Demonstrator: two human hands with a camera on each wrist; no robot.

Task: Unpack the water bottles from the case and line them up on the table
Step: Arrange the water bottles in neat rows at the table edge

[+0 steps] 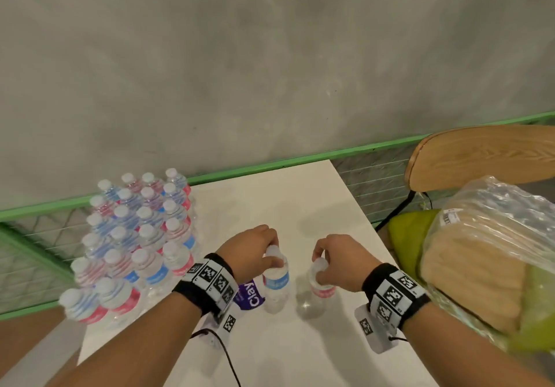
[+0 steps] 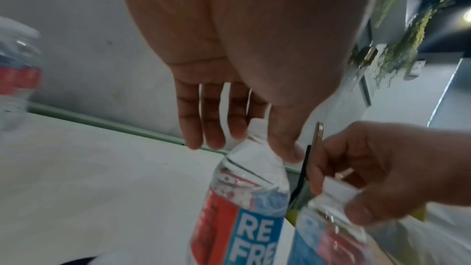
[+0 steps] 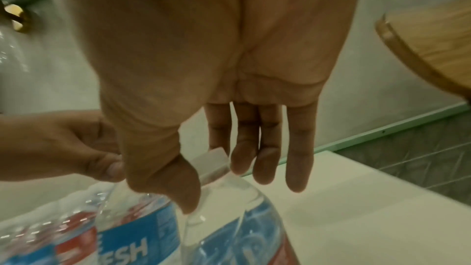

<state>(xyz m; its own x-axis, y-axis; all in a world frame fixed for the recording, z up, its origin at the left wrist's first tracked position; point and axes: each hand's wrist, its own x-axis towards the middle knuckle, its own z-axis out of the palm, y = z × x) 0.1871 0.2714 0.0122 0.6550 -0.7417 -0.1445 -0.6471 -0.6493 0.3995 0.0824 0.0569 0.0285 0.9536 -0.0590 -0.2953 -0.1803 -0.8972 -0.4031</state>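
Two water bottles stand upright side by side on the near middle of the white table [image 1: 300, 206]. The left hand [image 1: 252, 251] pinches the cap of the left bottle [image 1: 276, 281]; the right hand [image 1: 336, 262] pinches the cap of the right bottle [image 1: 318, 290]. To the far left, the case of bottles [image 1: 135, 236] looks nearly full. By my reckoning the unpacking has barely begun. A crumpled plastic wrap [image 1: 495, 236] lies off to the right.

We see our left hand [image 2: 244, 80] pinching the cap of a bottle [image 2: 242, 209] at 6 o'clock. Our right hand [image 2: 382, 172] grips a second bottle [image 2: 328, 235] at 5. More bottles [image 2: 18, 76] at 9.
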